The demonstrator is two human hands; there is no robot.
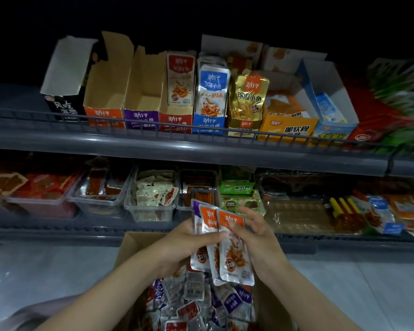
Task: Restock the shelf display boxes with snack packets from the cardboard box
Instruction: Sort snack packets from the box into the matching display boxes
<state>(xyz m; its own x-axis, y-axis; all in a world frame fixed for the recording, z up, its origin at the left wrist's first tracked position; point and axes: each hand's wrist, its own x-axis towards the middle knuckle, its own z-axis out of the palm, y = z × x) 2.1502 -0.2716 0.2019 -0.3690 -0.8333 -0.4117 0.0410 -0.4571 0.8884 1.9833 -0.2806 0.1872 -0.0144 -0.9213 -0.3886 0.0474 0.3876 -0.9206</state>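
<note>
My left hand (182,242) grips a small fan of snack packets (209,223), fingers curled round their left edges. My right hand (258,237) pinches the front orange-topped packet (237,259), thumb on its face and fingers behind. A purple-topped packet (195,207) peeks out at the back of the fan.

The fan sits between my hands, just above the open cardboard box (129,242), which holds a heap of loose packets (191,295). On the upper shelf (201,144), well above and to the left, the orange display box (104,114) and the purple display box (141,117) beside it both look empty.

I seem to be sorting by colour. To do it well, I should probably separate orange from purple and square up the edges. Each stack would then stand upright in its matching box, labels facing out. Lifting a loose fan could let packets slip.
</note>
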